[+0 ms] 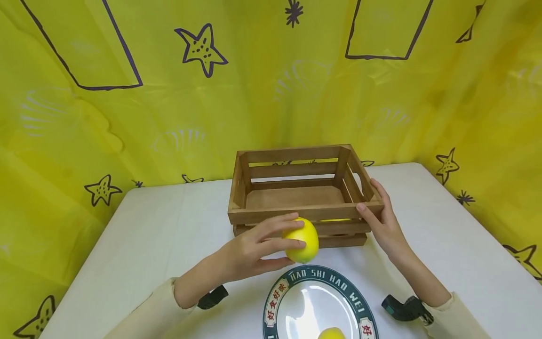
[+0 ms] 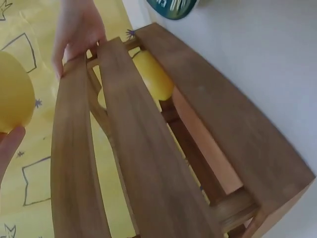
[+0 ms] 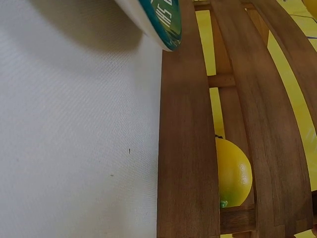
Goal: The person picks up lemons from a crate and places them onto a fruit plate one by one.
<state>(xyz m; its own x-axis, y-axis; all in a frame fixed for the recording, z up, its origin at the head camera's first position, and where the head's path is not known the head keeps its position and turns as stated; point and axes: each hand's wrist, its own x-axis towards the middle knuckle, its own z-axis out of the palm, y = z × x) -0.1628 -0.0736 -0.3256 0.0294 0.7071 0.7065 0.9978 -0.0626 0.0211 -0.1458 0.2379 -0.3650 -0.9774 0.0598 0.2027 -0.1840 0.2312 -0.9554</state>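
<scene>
My left hand (image 1: 250, 252) holds a yellow lemon (image 1: 312, 241) with its fingers spread over it, in front of the wooden crate (image 1: 288, 215). At the left edge of the left wrist view the same lemon (image 2: 12, 91) appears with a fingertip against it. My right hand (image 1: 389, 230) grips the crate's front right corner, thumb on the front rail and fingers along the right side. Through the slats a second lemon (image 3: 235, 173) shows inside the crate, at its right end; the front rails hide most of it in the head view.
In front of the crate lies a round plate (image 1: 271, 308) with a green lettered rim, partly cut off by the frame. Another lemon (image 1: 331, 333) is on it. The white table (image 1: 169, 221) ends at a yellow patterned curtain (image 1: 254, 108) behind and at the sides.
</scene>
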